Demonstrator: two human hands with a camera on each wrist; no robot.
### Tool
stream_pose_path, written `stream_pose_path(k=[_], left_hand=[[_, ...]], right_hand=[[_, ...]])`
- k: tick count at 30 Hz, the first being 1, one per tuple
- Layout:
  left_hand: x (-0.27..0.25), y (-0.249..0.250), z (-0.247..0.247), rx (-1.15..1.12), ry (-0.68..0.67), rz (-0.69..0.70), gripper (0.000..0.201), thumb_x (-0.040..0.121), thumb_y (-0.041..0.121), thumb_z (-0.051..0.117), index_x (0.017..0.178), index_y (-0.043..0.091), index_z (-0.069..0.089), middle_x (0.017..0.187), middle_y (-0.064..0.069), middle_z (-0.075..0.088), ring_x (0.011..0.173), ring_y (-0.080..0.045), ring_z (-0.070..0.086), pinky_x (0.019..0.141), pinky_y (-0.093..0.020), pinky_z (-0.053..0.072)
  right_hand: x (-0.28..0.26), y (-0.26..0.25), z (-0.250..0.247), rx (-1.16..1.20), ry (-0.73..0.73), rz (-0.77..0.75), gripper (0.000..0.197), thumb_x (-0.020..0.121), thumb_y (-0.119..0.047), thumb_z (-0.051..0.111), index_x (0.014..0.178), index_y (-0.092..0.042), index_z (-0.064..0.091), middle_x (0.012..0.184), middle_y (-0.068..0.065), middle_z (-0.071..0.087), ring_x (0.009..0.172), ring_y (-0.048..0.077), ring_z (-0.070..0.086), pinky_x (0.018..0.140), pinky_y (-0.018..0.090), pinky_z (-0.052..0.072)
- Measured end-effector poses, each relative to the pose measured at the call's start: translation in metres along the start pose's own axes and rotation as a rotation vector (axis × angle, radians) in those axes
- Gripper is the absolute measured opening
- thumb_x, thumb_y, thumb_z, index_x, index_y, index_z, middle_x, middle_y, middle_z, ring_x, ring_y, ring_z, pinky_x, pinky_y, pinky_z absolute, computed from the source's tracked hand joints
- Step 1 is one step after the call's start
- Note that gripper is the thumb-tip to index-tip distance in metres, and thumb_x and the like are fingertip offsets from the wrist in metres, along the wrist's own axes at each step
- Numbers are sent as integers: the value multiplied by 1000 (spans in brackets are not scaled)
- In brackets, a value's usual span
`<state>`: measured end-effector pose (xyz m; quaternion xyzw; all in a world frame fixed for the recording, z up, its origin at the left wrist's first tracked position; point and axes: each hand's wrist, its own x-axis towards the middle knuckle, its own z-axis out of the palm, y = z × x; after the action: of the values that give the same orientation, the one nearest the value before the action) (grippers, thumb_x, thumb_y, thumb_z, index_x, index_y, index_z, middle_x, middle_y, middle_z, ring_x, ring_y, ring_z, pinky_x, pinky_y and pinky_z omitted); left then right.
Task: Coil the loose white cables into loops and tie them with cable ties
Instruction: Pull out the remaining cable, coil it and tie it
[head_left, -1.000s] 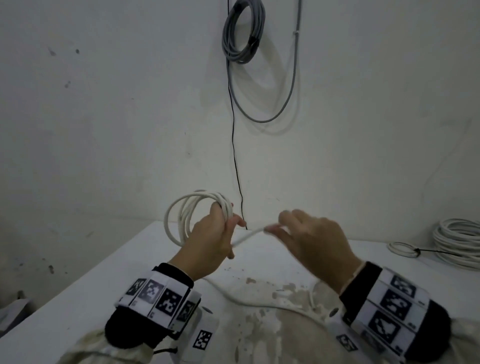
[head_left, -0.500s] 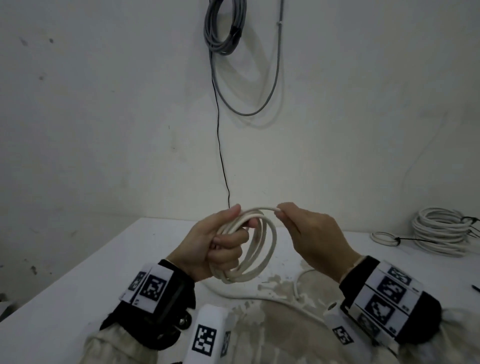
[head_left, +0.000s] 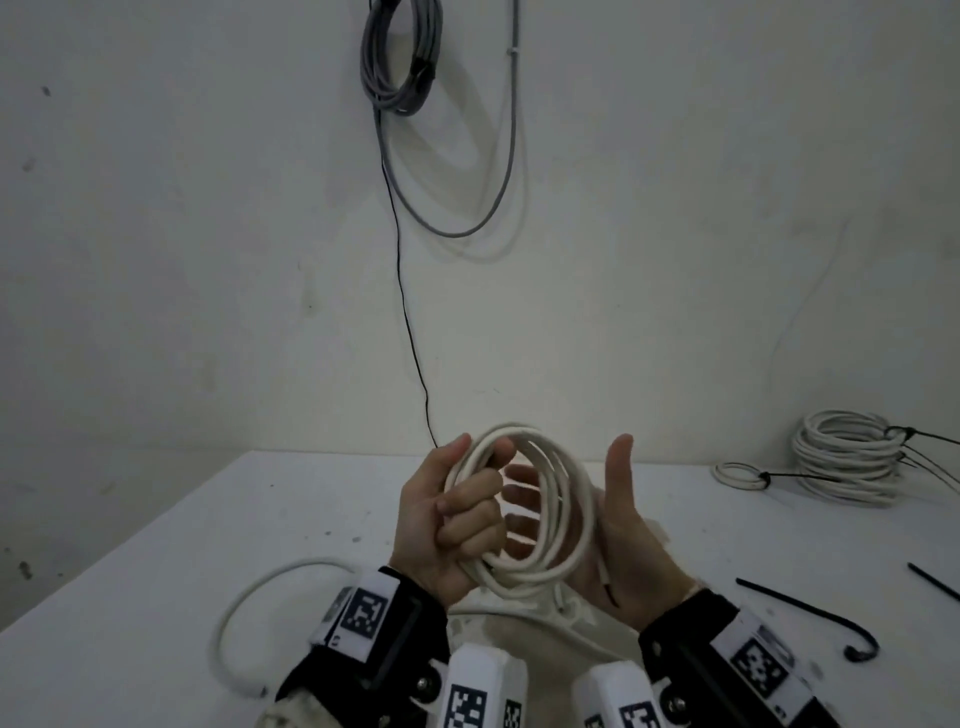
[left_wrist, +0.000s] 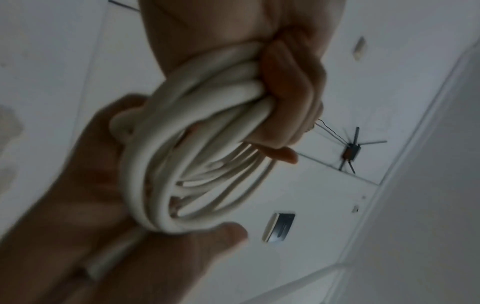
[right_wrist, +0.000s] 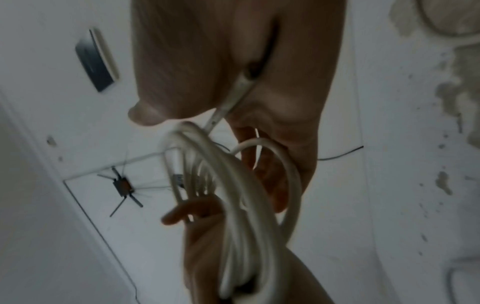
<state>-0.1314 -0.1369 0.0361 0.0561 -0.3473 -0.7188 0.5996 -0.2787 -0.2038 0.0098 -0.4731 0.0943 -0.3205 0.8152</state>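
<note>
Presently, by view:

Head view, coil: the white cable coil (head_left: 519, 512) is held above the table (head_left: 156, 545) between both hands, ring plane roughly upright and facing the camera.
Head view, left hand: the left hand (head_left: 447, 525) sits at 9 o'clock of the ring, fingers curled round the bundled turns, thumb up along the rim.
Head view, right hand: the right hand (head_left: 621, 540) is spread at 3 o'clock, thumb upright, palm cupping the ring's outer side; its fingers show through the ring behind the turns.
Head view, cable end: the free end (head_left: 605, 574) lies against the right palm at about 5 o'clock of the ring.
Head view, ties: a black cable tie (head_left: 810, 616) lies on the table at 4 o'clock of the right hand, near it; judged the right hand's pickup, as the nearer one.
Head view, room: tied coils (head_left: 847, 462) sit at 2 o'clock, well apart; a loose white cable (head_left: 244, 608) curves at 8 o'clock near the front edge.

Left wrist view, grip: curled fingers (left_wrist: 293, 86) clamp the turns together at one point.

Right wrist view, palm: the cable end (right_wrist: 233, 94) rests in the flat palm; no pinch on it is visible.
</note>
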Motion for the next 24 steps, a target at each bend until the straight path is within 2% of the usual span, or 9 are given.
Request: stream_pose_path(k=[3,5,7,10,13,16,18,21,24], left_hand=[[13,-7,-9,174,161,10,25,78,25,69,83,1,65,43,7,24,28,-7,18,29,-18,22],[21,-11,-15,270,286,40,25,78,29,58,72,5,63,37,9,23,23,-3,18,28,-13,18],[31,-17,-20,322,354,72,28,81,28,44,72,5,57,36,8,25,23,-2,21,29,-11,18],[42,-27,-30,268,395,109,27,81,28,45,75,3,53,36,8,27,23,-1,21,29,-13,16],[48,-36,-42,98,262,115,28,72,25,74,77,0,64,38,6,33,28,-3,18,27,-16,24],[49,-43,-53,-10,141,88,38,61,18,86,86,-5,68,43,5,40,33,-5,20,32,-17,32],[50,-46,-56,-16,106,58,38,64,17,84,90,-6,68,51,3,47,36,-6,36,40,-21,41],[49,-44,-51,228,161,-17,36,74,27,70,97,-1,71,78,-5,67,65,-15,64,62,-31,55],[48,-36,-45,571,229,-75,43,84,26,40,112,5,64,102,-13,70,90,-23,67,74,-35,54]], right_hand=[[-5,-7,-15,-52,46,-116,72,54,-46,86,103,2,64,86,12,64,72,21,63,68,31,55],[-5,-8,-21,-88,103,-138,34,75,-21,71,96,3,62,78,12,58,61,17,58,62,28,53],[-3,-9,-23,-49,131,-132,19,82,-11,53,96,2,57,69,7,52,53,14,49,58,27,48],[8,-10,-25,-19,225,-105,16,80,-16,48,88,-3,54,56,2,40,43,10,33,50,25,35],[19,-8,-27,-142,397,-145,40,92,-42,47,75,-6,54,47,-2,31,37,9,23,43,23,26],[22,-3,-31,-315,466,-226,48,78,-54,53,69,-6,50,45,-3,26,38,11,20,42,21,24],[19,-5,-36,-389,488,-278,46,76,-51,56,65,-7,46,43,-3,26,39,11,20,41,20,22],[15,-14,-45,-427,518,-320,42,83,-41,57,59,-8,45,41,-3,26,37,10,20,39,18,20],[11,-23,-49,-526,507,-357,39,91,-29,54,61,-6,49,39,-4,28,34,11,21,39,18,22]])
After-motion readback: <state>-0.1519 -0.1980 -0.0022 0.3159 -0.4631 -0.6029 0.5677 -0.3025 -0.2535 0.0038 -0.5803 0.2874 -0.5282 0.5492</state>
